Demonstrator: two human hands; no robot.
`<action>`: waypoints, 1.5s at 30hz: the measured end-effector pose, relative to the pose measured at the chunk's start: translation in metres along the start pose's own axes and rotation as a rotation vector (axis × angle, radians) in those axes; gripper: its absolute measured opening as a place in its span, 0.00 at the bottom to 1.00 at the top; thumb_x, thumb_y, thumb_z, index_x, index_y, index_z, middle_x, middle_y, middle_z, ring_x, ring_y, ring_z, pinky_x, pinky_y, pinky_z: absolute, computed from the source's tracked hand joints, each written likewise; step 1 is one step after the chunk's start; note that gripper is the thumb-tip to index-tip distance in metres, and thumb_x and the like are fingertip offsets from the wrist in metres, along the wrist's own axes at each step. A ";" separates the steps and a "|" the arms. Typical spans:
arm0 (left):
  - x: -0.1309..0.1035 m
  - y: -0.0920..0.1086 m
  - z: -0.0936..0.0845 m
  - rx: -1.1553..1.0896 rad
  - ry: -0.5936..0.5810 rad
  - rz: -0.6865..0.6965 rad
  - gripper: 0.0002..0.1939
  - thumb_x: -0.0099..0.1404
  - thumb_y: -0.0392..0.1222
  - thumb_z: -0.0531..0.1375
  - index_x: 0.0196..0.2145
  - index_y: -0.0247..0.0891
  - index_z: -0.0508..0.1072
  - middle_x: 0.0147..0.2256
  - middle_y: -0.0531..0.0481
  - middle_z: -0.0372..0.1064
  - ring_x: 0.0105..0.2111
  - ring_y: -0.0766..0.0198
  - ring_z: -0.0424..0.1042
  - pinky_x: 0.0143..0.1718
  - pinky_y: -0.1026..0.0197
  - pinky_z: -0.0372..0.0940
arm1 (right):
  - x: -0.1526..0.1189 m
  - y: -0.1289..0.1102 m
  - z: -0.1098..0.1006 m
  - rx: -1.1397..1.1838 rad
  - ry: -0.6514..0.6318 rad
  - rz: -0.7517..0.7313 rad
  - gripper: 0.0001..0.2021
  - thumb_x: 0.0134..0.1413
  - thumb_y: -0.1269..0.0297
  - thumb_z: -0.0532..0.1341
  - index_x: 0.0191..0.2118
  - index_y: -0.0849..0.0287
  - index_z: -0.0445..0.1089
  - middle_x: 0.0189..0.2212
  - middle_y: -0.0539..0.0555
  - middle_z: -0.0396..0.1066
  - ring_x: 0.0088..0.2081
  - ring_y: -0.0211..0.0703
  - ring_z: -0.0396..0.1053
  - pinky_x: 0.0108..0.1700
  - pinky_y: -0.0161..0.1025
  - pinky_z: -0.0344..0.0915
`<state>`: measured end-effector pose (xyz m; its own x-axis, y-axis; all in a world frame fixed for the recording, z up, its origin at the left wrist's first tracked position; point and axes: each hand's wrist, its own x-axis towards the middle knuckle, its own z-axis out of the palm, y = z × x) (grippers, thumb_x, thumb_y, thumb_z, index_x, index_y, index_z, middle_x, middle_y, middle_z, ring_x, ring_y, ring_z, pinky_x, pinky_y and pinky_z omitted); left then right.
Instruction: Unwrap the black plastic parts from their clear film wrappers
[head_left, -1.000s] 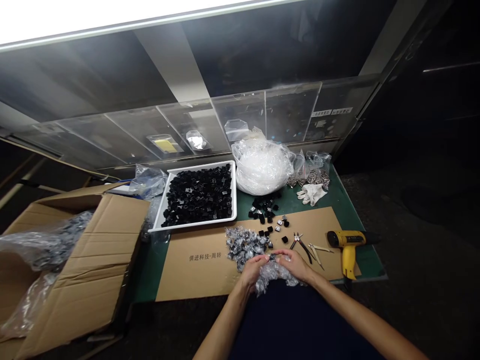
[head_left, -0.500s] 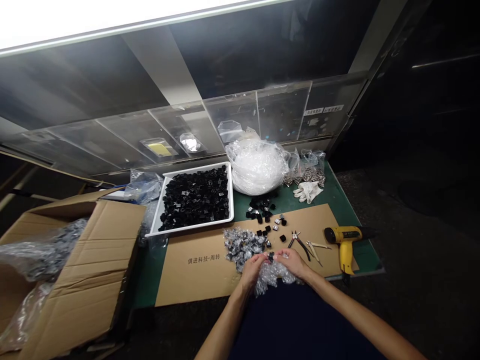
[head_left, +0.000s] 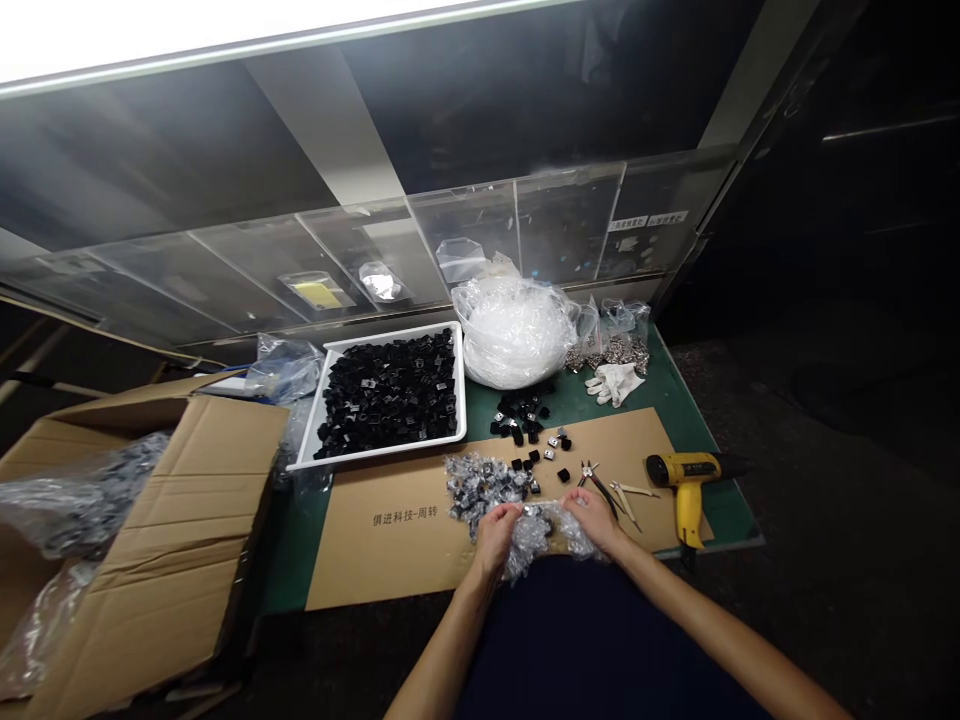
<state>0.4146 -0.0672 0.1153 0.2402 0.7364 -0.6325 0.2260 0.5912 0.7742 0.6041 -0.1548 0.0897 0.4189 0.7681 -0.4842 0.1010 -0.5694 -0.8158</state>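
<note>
My left hand point(head_left: 496, 530) is closed at the fingertips beside a heap of small plastic-wrapped parts point(head_left: 480, 487); what it pinches is too small to name. My right hand point(head_left: 591, 514) is closed too, its fingertips at the edge of some clear plastic wrap point(head_left: 577, 538). Between the hands lies a clump of crumpled clear plastic point(head_left: 529, 545), close to my body. Loose black parts point(head_left: 564, 475) are scattered beyond the hands on a cardboard sheet point(head_left: 405, 560). Cutting pliers point(head_left: 600, 487) and pale tweezers point(head_left: 628, 500) lie right of them.
A white tray point(head_left: 460, 400) of black parts stands at the back left, with a big plastic bag point(head_left: 514, 335) beside it. A white glove point(head_left: 615, 383) and a yellow heat gun point(head_left: 688, 495) are at the right. An open carton point(head_left: 165, 520) stands at the left.
My hands have moved apart a little. The small dark part that was between my fingertips no longer shows there, and thin clear plastic stretches between the hands.
</note>
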 end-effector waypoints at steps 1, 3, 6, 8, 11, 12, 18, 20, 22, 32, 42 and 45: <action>0.000 0.002 0.001 0.013 0.011 0.013 0.18 0.51 0.53 0.66 0.29 0.33 0.76 0.24 0.52 0.70 0.24 0.66 0.65 0.28 0.66 0.57 | 0.001 0.000 0.000 -0.033 0.023 0.002 0.15 0.51 0.53 0.55 0.33 0.59 0.71 0.26 0.50 0.72 0.28 0.41 0.67 0.31 0.34 0.61; 0.002 0.008 0.005 0.079 0.024 0.069 0.18 0.52 0.54 0.64 0.29 0.34 0.75 0.25 0.52 0.70 0.25 0.66 0.65 0.29 0.65 0.57 | 0.004 0.002 -0.002 -0.111 0.065 0.009 0.16 0.53 0.53 0.53 0.36 0.58 0.71 0.31 0.52 0.74 0.33 0.44 0.69 0.35 0.35 0.62; 0.004 0.022 0.014 0.212 0.010 0.162 0.17 0.54 0.54 0.62 0.28 0.34 0.75 0.25 0.51 0.71 0.27 0.64 0.66 0.31 0.64 0.58 | 0.005 0.007 -0.006 -0.259 0.054 0.023 0.15 0.54 0.54 0.52 0.36 0.57 0.72 0.33 0.53 0.75 0.36 0.46 0.70 0.37 0.36 0.62; 0.004 0.035 0.018 0.275 0.008 0.216 0.17 0.55 0.53 0.61 0.28 0.35 0.75 0.26 0.51 0.71 0.28 0.62 0.66 0.33 0.63 0.58 | 0.003 0.011 -0.006 -0.368 -0.005 0.018 0.13 0.52 0.56 0.56 0.36 0.56 0.73 0.32 0.53 0.76 0.36 0.47 0.71 0.38 0.37 0.62; 0.000 0.057 0.017 0.342 0.048 0.302 0.16 0.58 0.53 0.59 0.30 0.36 0.75 0.28 0.51 0.73 0.31 0.61 0.68 0.38 0.62 0.59 | 0.000 0.015 0.001 -0.516 -0.114 -0.012 0.13 0.49 0.60 0.61 0.42 0.54 0.73 0.37 0.55 0.76 0.40 0.49 0.72 0.41 0.38 0.62; -0.003 0.064 0.015 0.348 0.063 0.323 0.15 0.59 0.52 0.58 0.30 0.36 0.74 0.31 0.50 0.74 0.33 0.60 0.69 0.39 0.61 0.60 | 0.000 0.016 0.005 -0.555 -0.150 -0.024 0.15 0.48 0.61 0.62 0.45 0.54 0.72 0.39 0.57 0.76 0.42 0.50 0.72 0.43 0.39 0.62; -0.022 0.080 -0.004 0.223 0.040 0.263 0.08 0.56 0.44 0.58 0.25 0.37 0.66 0.36 0.48 0.74 0.34 0.63 0.70 0.35 0.64 0.60 | 0.011 0.019 0.037 -0.652 -0.343 -0.108 0.19 0.44 0.69 0.65 0.46 0.57 0.71 0.42 0.61 0.75 0.48 0.55 0.70 0.52 0.45 0.58; -0.026 0.074 -0.011 0.234 0.049 0.221 0.08 0.54 0.42 0.59 0.23 0.38 0.63 0.27 0.53 0.69 0.28 0.67 0.66 0.30 0.67 0.57 | 0.014 0.022 0.042 -0.631 -0.366 -0.121 0.17 0.44 0.71 0.63 0.44 0.58 0.72 0.42 0.61 0.75 0.48 0.56 0.70 0.53 0.45 0.58; -0.028 0.064 -0.018 0.255 0.091 0.183 0.08 0.53 0.41 0.58 0.22 0.38 0.61 0.20 0.59 0.59 0.22 0.70 0.58 0.25 0.68 0.52 | 0.017 0.024 0.042 -0.580 -0.354 -0.121 0.13 0.47 0.70 0.61 0.41 0.59 0.73 0.41 0.61 0.75 0.47 0.55 0.70 0.52 0.46 0.58; -0.015 0.016 -0.004 0.198 -0.140 -0.088 0.24 0.53 0.57 0.64 0.38 0.34 0.75 0.26 0.53 0.69 0.24 0.69 0.61 0.27 0.66 0.55 | 0.011 0.007 0.016 -0.041 -0.325 -0.061 0.18 0.55 0.54 0.56 0.39 0.63 0.73 0.33 0.56 0.76 0.34 0.45 0.71 0.36 0.37 0.66; -0.010 0.009 0.006 -0.241 -0.269 -0.275 0.25 0.44 0.53 0.72 0.35 0.31 0.77 0.27 0.47 0.73 0.22 0.67 0.67 0.26 0.64 0.60 | -0.003 -0.023 0.013 0.318 -0.297 -0.039 0.17 0.49 0.52 0.63 0.36 0.63 0.75 0.30 0.54 0.76 0.30 0.42 0.69 0.34 0.35 0.65; -0.010 0.007 0.005 -0.208 -0.178 -0.262 0.25 0.41 0.52 0.73 0.33 0.31 0.77 0.25 0.47 0.73 0.21 0.67 0.66 0.26 0.64 0.60 | -0.003 -0.025 0.011 0.235 -0.253 -0.078 0.16 0.50 0.53 0.62 0.35 0.62 0.76 0.30 0.54 0.76 0.31 0.42 0.69 0.34 0.35 0.64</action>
<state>0.4180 -0.0721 0.1271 0.3642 0.4936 -0.7898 0.1095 0.8194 0.5626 0.5907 -0.1395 0.1084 0.1781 0.8716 -0.4568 -0.0992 -0.4459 -0.8896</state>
